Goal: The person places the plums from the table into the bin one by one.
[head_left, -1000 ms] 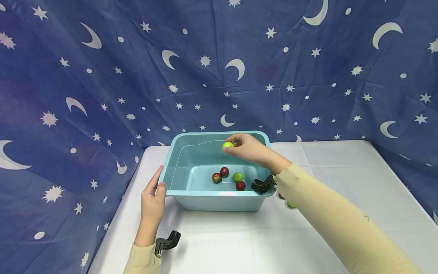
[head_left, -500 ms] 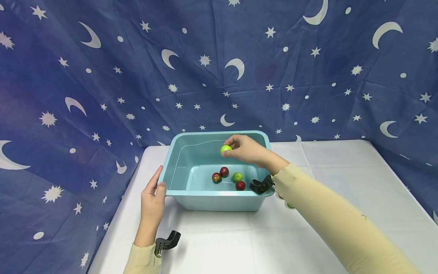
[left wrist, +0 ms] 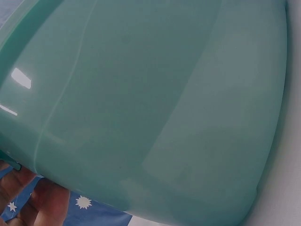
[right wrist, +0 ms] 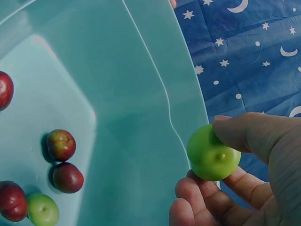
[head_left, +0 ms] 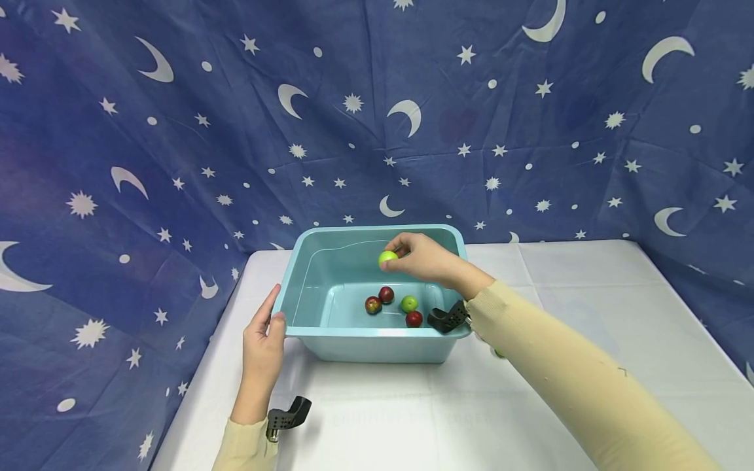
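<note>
My right hand (head_left: 427, 260) pinches a small green apple (right wrist: 212, 153) between thumb and fingers, held above the basin floor near the back wall. The light blue plastic basin (head_left: 365, 332) sits on the table. At its left front corner, my left hand (head_left: 263, 347) grips the rim, the fingers (left wrist: 51, 202) showing partly at the edge in the left wrist view. Inside the basin lie a green apple (head_left: 409, 304) and several red apples, among them a mottled one (right wrist: 61, 145) touching a darker one (right wrist: 68, 178). The right forearm partly covers the basin's right side.
A white cloth covers the table (head_left: 383, 418). Partly hidden under the right sleeve, another green fruit (head_left: 499, 353) lies to the right of the basin. A blue curtain (head_left: 330, 131) with moons and stars hangs behind and at the sides.
My right hand has sunk slightly and shifted a little left with the green apple still pinched. The left hand stays on the basin's rim.
</note>
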